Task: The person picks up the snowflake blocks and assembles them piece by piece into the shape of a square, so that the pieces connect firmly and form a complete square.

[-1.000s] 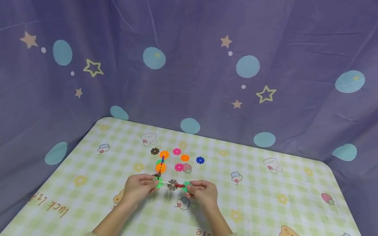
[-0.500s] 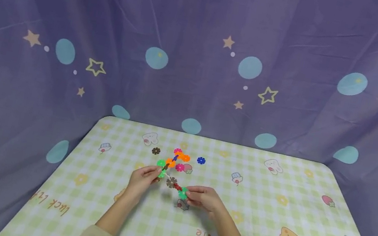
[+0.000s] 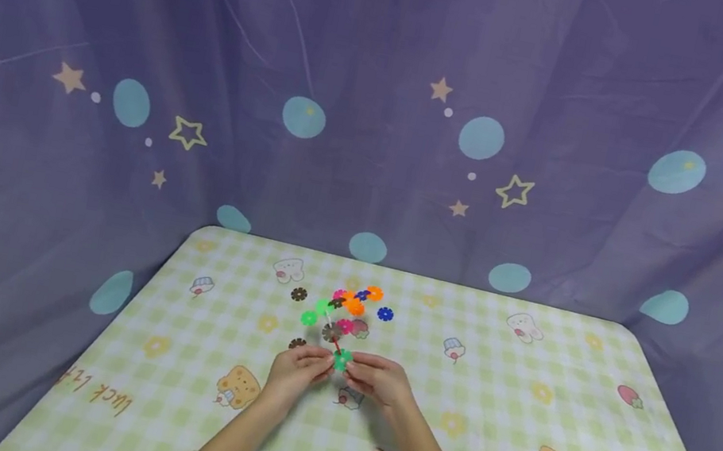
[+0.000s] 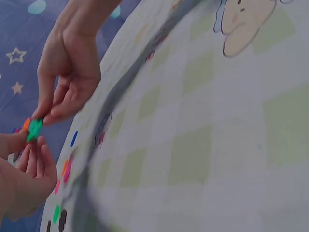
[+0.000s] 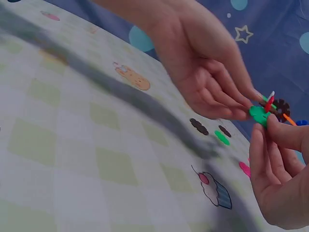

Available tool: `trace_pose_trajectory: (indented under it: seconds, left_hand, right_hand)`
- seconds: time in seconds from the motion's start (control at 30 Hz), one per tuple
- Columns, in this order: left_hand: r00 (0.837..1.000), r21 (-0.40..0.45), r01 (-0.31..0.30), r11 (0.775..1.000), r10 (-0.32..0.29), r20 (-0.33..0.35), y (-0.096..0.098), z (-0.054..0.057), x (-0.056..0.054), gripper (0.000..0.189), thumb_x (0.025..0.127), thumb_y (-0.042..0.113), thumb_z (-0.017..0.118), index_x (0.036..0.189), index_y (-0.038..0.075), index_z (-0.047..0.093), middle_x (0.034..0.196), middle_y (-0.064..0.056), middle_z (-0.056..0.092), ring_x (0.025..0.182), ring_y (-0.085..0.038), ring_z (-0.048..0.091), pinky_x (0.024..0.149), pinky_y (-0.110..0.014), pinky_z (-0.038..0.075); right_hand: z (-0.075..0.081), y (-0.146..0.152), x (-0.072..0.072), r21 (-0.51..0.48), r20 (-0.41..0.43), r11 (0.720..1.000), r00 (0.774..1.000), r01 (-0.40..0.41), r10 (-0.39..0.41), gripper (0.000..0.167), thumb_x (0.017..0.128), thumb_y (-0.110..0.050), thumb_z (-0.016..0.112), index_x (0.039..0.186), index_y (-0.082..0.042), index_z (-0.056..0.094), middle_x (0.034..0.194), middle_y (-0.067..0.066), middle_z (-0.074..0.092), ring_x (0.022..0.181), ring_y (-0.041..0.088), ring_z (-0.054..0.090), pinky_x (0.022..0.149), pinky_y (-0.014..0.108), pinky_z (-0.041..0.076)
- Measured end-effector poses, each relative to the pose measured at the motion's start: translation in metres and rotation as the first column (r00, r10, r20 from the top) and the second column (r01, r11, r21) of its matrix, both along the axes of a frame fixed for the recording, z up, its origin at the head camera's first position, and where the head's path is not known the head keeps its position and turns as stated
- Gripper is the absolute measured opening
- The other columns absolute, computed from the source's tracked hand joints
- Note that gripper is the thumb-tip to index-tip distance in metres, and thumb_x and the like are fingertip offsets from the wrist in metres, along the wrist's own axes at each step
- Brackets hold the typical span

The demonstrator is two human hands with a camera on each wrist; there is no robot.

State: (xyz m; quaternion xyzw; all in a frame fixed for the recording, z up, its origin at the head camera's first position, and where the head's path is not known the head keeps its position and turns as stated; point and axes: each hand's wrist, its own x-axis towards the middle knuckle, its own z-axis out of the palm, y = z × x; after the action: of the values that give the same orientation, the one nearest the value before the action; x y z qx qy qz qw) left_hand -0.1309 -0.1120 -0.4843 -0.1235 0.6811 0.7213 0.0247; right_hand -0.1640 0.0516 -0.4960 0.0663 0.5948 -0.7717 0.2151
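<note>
A chain of slotted plastic snowflake discs, joined edge to edge, slants up and away from my hands in the head view. Its near end is a teal-green snowflake disc, followed by a red disc, a brown one, a thin white one, and green, dark brown, orange and blue ones. My left hand pinches the teal-green disc's left side. Thumb and fingers of my right hand pinch its right side. Both wrist views show this disc between the two sets of fingertips.
Loose discs lie on the checked tablecloth beyond the hands: a blue one, a green one, a dark brown one, another dark brown one by the left hand, plus pink and orange ones. A purple curtain hangs behind.
The chain has swung round, its far end going right and away. My left hand has let go of the middle green disc and moved right to the teal-green end disc, which my right hand keeps holding.
</note>
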Motion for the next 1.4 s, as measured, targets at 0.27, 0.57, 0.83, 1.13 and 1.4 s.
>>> trace_pose_trajectory:
  seconds: [0.27,0.57,0.83,1.13,1.4]
  left_hand:
    - [0.99,-0.023,-0.135,0.991,0.136,0.029,0.006,-0.003,-0.005,0.028,0.084,0.005,0.071,0.107,-0.011,0.065,0.083,-0.007,0.074,0.067,-0.004,0.067,0.072,-0.025,0.062]
    - [0.969,0.002,-0.234,0.972,0.233,0.083,-0.01,-0.001,-0.006,0.03,0.082,0.0,0.071,0.109,-0.012,0.065,0.088,-0.012,0.074,0.065,-0.007,0.067,0.073,-0.027,0.062]
    - [0.972,0.042,-0.23,0.972,0.228,0.052,-0.019,0.009,-0.014,0.032,0.085,0.002,0.069,0.112,-0.014,0.062,0.084,-0.006,0.073,0.065,-0.005,0.067,0.073,-0.025,0.062]
    - [0.975,0.015,-0.219,0.976,0.217,0.055,-0.014,0.007,-0.019,0.028,0.083,0.0,0.071,0.108,-0.011,0.065,0.079,-0.002,0.073,0.063,-0.004,0.066,0.066,-0.021,0.061]
    - [0.987,-0.001,-0.156,0.988,0.156,0.04,-0.011,0.005,-0.013,0.03,0.084,0.002,0.07,0.108,-0.014,0.064,0.083,-0.007,0.073,0.065,-0.004,0.066,0.065,-0.02,0.061]
  right_hand:
    - [0.0,-0.012,-0.003,0.101,-0.054,0.995,0.998,-0.008,0.013,0.039,0.086,-0.01,0.071,0.119,0.008,0.062,0.094,0.005,0.075,0.076,0.008,0.069,0.077,0.026,0.061]
    - [-0.02,-0.019,-0.027,0.591,-0.586,0.778,0.777,0.214,0.231,0.028,0.089,-0.016,0.069,0.111,0.001,0.068,0.105,0.015,0.072,0.096,0.026,0.069,0.085,0.033,0.06]
    - [-0.015,-0.025,-0.04,0.889,-0.442,0.424,0.56,0.171,0.701,0.053,0.096,-0.031,0.058,0.135,0.003,0.05,0.14,0.017,0.053,0.132,0.03,0.049,0.113,0.043,0.041]
    - [-0.01,0.006,-0.009,0.913,-0.408,0.344,0.516,0.219,0.754,0.034,0.087,-0.022,0.071,0.112,-0.001,0.067,0.111,0.011,0.069,0.107,0.024,0.063,0.096,0.034,0.054]
    - [-0.01,0.03,-0.003,0.831,-0.555,0.489,0.474,0.266,0.684,0.018,0.078,-0.011,0.078,0.095,-0.007,0.074,0.087,0.003,0.07,0.08,0.014,0.062,0.075,0.025,0.056]
